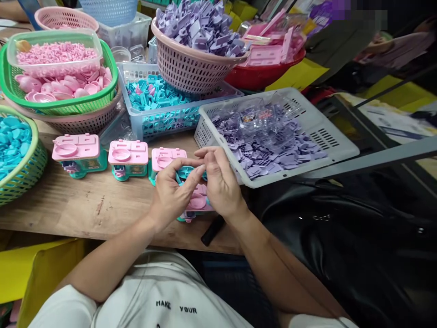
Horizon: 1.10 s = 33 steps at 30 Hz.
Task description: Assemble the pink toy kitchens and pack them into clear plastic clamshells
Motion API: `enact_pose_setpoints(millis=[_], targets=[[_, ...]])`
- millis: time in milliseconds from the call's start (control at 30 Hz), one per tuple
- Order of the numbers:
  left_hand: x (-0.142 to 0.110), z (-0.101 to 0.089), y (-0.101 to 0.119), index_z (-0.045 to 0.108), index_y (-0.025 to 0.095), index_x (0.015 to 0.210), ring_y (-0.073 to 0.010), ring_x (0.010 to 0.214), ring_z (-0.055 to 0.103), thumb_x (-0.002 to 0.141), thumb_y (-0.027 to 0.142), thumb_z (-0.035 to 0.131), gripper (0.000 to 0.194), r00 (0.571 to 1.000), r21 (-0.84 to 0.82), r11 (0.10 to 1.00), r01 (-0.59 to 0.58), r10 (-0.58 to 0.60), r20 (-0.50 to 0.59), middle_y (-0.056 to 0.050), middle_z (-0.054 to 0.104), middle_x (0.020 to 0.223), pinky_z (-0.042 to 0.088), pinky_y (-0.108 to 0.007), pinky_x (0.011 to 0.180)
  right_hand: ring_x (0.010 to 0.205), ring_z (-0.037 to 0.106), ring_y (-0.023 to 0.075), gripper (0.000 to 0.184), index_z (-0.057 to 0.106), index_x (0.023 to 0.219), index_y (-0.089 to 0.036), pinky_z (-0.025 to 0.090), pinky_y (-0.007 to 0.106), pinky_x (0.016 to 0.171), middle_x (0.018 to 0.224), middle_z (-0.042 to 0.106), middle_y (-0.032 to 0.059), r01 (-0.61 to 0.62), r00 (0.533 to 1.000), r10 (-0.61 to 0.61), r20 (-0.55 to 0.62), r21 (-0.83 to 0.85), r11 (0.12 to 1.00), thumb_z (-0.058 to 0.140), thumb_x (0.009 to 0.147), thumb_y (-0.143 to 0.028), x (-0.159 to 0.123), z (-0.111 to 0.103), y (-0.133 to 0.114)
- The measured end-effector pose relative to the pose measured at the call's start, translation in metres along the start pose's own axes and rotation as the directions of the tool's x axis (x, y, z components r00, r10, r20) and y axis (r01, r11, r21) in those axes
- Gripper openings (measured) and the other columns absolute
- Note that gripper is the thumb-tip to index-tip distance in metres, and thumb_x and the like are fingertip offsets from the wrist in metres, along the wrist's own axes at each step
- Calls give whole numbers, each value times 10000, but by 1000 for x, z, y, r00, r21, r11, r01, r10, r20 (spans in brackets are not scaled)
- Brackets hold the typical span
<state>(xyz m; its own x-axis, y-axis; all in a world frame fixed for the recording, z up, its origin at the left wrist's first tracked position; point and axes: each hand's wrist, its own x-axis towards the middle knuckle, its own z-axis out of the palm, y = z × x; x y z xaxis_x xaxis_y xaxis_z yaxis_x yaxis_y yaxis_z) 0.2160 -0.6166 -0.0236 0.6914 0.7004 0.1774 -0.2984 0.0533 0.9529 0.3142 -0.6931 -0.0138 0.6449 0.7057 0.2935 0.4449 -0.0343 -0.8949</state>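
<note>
My left hand (pixel 172 189) and my right hand (pixel 221 184) meet above the table, both closed on a small teal plastic part (pixel 185 171). The fingers cover much of it, so its exact kind cannot be made out. Just below my hands is a pink-topped toy kitchen unit (pixel 196 202), partly hidden by them. Behind my left hand stands another such toy unit (pixel 167 157). Further left are two more pink-and-teal units, one in the middle (pixel 128 155) and one at the far left (pixel 80 150), each with a round pink basin on top.
A white basket (pixel 336 141) of purple parts and clear packs lies to the right. Behind stand a blue basket (pixel 170 120) of teal pieces, a pink basket (pixel 194 68) heaped with purple parts and a green basket (pixel 82 108) of pink pieces. A black handle-like object (pixel 212 231) is at the table's front edge.
</note>
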Motion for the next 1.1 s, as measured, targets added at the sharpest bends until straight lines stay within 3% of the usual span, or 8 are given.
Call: enact_pose_setpoints(millis=[100,233,467,633,700,800,933,1100], targets=[[13,-4,-1,694,144,863,-115,659,632,751,500,797,387,997,-60,995,76,-75,19,-27,696,787,503,-220,637,875,589,143,510,553,1015,-227,504,240,685,948,562,28,8,999,-8,39,0,1000,326,989,-683,10,2,3],[33,-14,5,701,133,817,-82,534,535,648,491,860,427,983,-68,980,184,-182,36,2,633,642,410,-199,508,776,573,115,518,541,1057,-245,469,214,594,925,541,11,-11,996,5,85,77,997,391,946,-729,22,-4,1],[57,-15,15,682,121,745,-49,508,445,526,405,901,420,960,-119,954,277,-280,-13,33,561,583,321,-175,473,544,421,49,464,527,965,-222,311,163,446,742,469,-59,-220,953,124,275,350,911,714,818,-621,32,-5,3],[59,-13,3,683,125,788,-57,515,434,631,370,833,327,972,-62,971,230,-233,-40,30,570,608,317,-183,477,502,335,42,468,551,879,-207,249,177,440,674,432,-76,-245,967,178,182,475,845,811,725,-565,35,1,16],[58,-17,0,685,129,806,-64,522,431,692,333,791,256,988,52,987,151,-149,-49,29,569,612,327,-191,493,503,333,57,402,576,861,-207,270,198,465,639,426,-75,-173,983,134,127,382,908,770,778,-548,38,-3,22],[52,-28,0,669,139,816,-76,545,445,771,285,721,162,997,194,981,20,-6,-74,22,574,637,338,-197,515,612,454,107,231,635,832,-199,371,245,588,674,509,-30,68,985,-69,156,6,998,680,882,-420,44,-13,31],[37,-44,-5,632,155,947,-85,577,489,853,298,645,171,997,180,983,-27,40,-70,5,610,716,385,-195,550,732,503,148,165,647,769,-184,378,282,688,795,541,25,395,876,-200,439,-417,819,572,912,-222,54,-17,36],[29,-60,-18,571,171,877,-76,563,485,894,386,630,223,995,98,995,4,5,-95,-10,631,759,401,-189,553,664,417,132,213,649,754,-179,300,275,615,806,483,24,553,763,-146,630,-519,652,533,933,-198,64,-15,33]])
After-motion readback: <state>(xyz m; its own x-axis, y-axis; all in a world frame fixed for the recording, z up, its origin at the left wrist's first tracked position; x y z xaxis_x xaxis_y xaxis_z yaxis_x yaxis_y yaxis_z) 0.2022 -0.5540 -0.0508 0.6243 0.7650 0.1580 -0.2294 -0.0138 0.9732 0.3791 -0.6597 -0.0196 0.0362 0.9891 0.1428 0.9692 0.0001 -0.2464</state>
